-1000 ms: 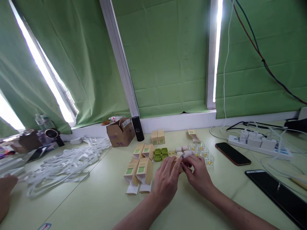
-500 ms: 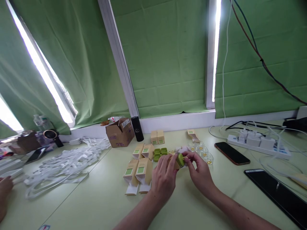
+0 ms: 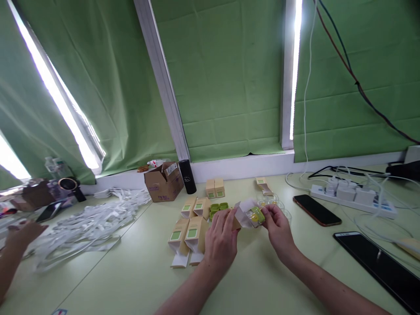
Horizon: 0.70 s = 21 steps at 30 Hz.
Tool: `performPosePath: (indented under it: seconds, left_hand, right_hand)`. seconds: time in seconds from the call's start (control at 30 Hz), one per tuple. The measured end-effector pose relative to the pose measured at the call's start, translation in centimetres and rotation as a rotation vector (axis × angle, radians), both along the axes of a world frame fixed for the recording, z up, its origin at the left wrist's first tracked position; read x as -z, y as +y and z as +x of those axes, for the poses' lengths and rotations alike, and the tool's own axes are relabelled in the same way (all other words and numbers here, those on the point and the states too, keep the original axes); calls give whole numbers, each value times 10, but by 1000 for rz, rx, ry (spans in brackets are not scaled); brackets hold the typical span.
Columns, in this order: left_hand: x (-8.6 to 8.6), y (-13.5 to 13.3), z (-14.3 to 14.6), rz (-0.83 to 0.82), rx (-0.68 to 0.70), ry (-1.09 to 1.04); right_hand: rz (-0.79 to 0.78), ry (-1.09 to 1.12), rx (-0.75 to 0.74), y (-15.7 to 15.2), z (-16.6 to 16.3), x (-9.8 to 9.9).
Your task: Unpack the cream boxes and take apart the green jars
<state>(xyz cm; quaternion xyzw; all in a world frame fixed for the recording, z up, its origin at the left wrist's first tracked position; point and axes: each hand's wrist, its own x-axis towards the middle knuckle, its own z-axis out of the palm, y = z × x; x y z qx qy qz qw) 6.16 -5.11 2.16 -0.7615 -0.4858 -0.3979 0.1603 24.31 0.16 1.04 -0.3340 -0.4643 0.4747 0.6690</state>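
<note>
My left hand [image 3: 222, 236] is closed around a small cardboard box [image 3: 242, 214], its white flap and inner side turned to the right. My right hand [image 3: 278, 227] pinches a small green item with a clear, yellow-centred part [image 3: 257, 216] at the box's open end. I cannot tell how far inside it sits. Just left of my left hand stand similar open boxes [image 3: 193, 232] with green labels. Behind my fingers are small green square containers [image 3: 219, 207]. Clear plastic cups [image 3: 272, 200] lie behind my right hand, partly covered by it.
Two small boxes [image 3: 215, 188], a black cylinder [image 3: 187, 176] and a brown carton [image 3: 164, 181] stand at the back. White straps [image 3: 95, 218] are heaped at left, near another person's hand [image 3: 24, 234]. Phone [image 3: 316, 210], tablet [image 3: 377, 258] and power strip [image 3: 354, 199] lie at right.
The green item has turned, and its clear, yellow-centred part now shows at the box's opening. The box's white flap faces right. The other person's hand has moved further into view.
</note>
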Motion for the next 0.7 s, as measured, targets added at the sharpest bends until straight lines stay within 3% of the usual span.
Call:
performPosePath:
  seconds: [0.17,0.3,0.5,0.7]
  left_hand:
    - [-1,7,-7,6,-37,-129]
    - [3,15,-12,-44,-6,-384]
    - [5,25,-10,-320,330,-1049]
    - [1,26,-13,-488,494,-1405]
  right_hand:
    - [-55,106,5,5,3,0]
    - [-43,70,24,9,6,2]
    - [66,-233,48,13,8,8]
    - [197,-655,-15,7,6,17]
